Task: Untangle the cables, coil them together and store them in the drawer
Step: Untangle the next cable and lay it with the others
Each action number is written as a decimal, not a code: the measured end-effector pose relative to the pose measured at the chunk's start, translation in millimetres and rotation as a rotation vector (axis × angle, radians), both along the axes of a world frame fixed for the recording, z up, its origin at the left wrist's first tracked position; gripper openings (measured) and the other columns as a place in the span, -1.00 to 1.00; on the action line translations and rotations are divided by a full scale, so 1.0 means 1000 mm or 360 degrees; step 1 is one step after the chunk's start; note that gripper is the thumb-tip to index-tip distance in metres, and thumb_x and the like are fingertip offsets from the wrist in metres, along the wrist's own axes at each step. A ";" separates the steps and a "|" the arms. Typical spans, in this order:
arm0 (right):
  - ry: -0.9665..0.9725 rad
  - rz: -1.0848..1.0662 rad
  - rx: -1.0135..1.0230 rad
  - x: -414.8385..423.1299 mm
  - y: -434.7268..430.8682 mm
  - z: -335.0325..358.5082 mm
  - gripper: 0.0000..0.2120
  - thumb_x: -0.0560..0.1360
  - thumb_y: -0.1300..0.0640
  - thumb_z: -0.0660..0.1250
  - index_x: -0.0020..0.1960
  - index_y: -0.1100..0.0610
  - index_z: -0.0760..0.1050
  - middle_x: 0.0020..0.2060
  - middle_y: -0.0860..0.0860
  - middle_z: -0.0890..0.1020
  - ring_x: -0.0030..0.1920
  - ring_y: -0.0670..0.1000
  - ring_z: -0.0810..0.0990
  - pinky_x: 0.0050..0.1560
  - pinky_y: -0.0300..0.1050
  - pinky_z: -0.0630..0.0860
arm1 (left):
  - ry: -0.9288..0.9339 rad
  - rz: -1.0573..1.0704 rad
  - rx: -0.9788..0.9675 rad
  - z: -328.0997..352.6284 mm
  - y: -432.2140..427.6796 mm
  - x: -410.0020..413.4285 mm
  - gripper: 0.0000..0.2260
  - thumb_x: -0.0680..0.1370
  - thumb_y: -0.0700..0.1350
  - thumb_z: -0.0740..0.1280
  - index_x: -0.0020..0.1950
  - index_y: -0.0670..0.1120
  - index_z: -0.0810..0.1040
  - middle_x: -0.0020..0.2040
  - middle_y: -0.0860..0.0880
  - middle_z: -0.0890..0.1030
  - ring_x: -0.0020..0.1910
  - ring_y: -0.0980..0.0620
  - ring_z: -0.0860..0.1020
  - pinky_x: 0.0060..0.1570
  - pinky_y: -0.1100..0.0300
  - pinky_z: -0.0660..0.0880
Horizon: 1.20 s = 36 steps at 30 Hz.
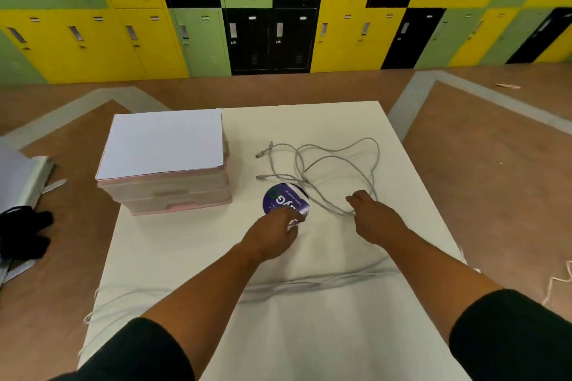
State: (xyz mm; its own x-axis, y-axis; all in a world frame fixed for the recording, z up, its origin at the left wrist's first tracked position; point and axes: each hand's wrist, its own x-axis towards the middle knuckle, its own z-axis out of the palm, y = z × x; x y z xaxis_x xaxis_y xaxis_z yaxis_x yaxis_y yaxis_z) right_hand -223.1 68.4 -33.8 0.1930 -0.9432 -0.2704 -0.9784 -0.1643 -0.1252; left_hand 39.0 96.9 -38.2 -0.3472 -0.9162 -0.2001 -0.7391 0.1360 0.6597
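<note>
I see a table [340, 334] under a pale, creased cloth, standing on a brown floor [479, 179] with grey bands. Yellow, green and black lockers [278, 9] fill the far wall.

My right hand [371, 215] is bent over the near loop of the grey cables [334, 161]. A strand runs in under the curled fingers, so I read it as a grip on that loop. The rest of the cables lie loose on the cloth beyond that hand, and their plug ends point away to its left.

My left hand [272, 235] reaches a round purple tub [284, 199] just left of the right hand. Its fingertips are blurred at the tub's near edge, so I cannot tell whether they hold it or only touch it.

The drawer unit [164, 164] sits farther left of the left hand, beyond it, with its drawers closed. Dark sleeves [510, 337] are cut off by the bottom edge of the view. A black bundle [23, 229] at the left border is too dark to identify.

The tub's lid carries white lettering, upside down to me and partly covered by my fingers. A small line seems to read "Clean as you go".
</note>
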 end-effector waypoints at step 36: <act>0.0103 -0.0421 0.0072 0.010 0.023 0.097 -0.71 0.54 0.21 0.23 0.22 0.05 0.56 0.19 0.06 0.56 0.26 0.16 0.44 0.30 0.03 0.37 | 0.0358 0.0290 0.0024 0.024 -0.006 0.020 -0.74 0.65 -0.05 0.24 -0.18 0.04 0.62 -0.24 0.09 0.63 -0.22 0.08 0.54 -0.20 0.14 0.42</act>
